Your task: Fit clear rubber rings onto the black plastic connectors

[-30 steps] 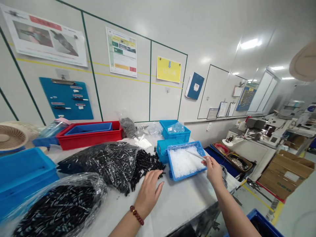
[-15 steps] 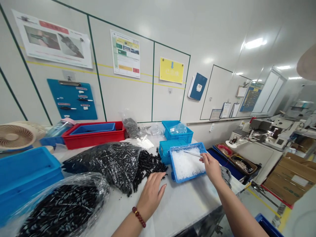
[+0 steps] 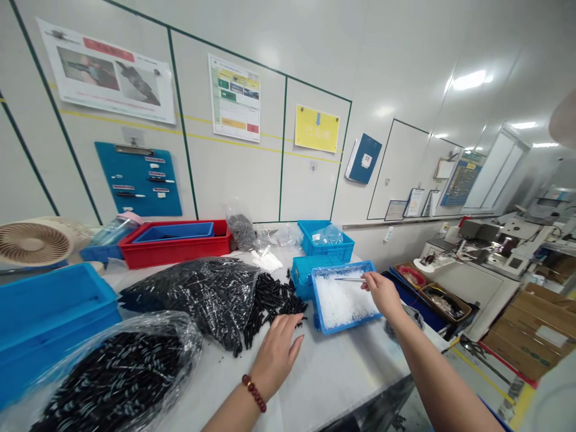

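Note:
My right hand (image 3: pixel 380 292) pinches a pair of thin metal tweezers (image 3: pixel 348 279) over a blue tray (image 3: pixel 344 327) that holds many small white, translucent pieces (image 3: pixel 344 300). My left hand (image 3: pixel 279 348), with a beaded bracelet on the wrist, lies on the white table beside a loose pile of black parts (image 3: pixel 274 299). Its fingers are stretched out, fingertips at the pile's near edge. Left of the pile lies a plastic bag full of black parts (image 3: pixel 193 294). Nearer, an open clear bag holds black parts with pale bands (image 3: pixel 121 378).
Blue bins (image 3: pixel 49 312) stand at the left, near a beige fan (image 3: pixel 36 243). Behind are a red bin (image 3: pixel 180 253) and a blue bin with plastic bags (image 3: pixel 330 249). Cartons (image 3: pixel 531 330) and machinery stand right, beyond the table.
The view has shifted slightly. My right hand, with the tweezers, has moved a little left and up relative to the tray. My left hand stays by the black pile.

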Available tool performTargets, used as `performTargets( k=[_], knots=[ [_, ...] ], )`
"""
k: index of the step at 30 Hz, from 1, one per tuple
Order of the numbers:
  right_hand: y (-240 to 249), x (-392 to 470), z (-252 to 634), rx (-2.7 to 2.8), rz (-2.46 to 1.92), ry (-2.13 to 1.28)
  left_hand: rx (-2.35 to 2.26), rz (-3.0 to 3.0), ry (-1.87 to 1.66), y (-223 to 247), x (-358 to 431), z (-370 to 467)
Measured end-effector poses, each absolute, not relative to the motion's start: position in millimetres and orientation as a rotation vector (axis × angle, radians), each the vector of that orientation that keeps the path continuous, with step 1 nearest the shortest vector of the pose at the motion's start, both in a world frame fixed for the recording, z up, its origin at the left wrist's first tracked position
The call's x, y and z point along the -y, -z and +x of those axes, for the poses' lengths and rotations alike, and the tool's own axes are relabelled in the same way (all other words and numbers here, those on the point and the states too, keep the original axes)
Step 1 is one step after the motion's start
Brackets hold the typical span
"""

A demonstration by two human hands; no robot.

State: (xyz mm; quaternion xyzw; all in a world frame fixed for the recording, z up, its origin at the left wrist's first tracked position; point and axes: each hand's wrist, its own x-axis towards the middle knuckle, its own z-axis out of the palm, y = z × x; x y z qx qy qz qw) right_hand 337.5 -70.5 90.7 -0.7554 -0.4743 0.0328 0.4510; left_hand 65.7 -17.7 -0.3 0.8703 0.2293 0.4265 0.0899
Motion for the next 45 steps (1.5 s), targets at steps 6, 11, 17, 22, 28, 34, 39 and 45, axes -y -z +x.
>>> performTargets(
  k=[6, 11, 17, 22, 28, 34, 39, 45],
  knots=[
    [-71, 44, 322, 1.145, -1.760, -0.217, -0.665, 2.602, -1.274, 2, 15, 66],
    [-69, 46, 327, 1.033, -1.678, -0.311, -0.667, 2.613, -1.294, 5, 12, 65],
    [-78, 76, 351, 0.937, -1.677, -0.266, -0.647, 2.620, -1.278, 5, 14, 66],
    [-86, 89, 357, 0.953, -1.702, -0.180, -0.653, 2.620, -1.235, 3, 15, 66],
    [-83, 92, 354, 0.995, -1.786, -0.104, -0.630, 2.626, -1.232, 2, 15, 65],
    [-77, 87, 353, 1.012, -1.848, -0.016, -0.619, 2.614, -1.230, 4, 14, 66],
    [-76, 85, 351, 1.007, -1.837, -0.031, -0.618, 2.608, -1.220, 4, 14, 66],
    [-78, 81, 347, 1.017, -1.832, -0.058, -0.625, 2.602, -1.185, 5, 14, 66]
  ],
)
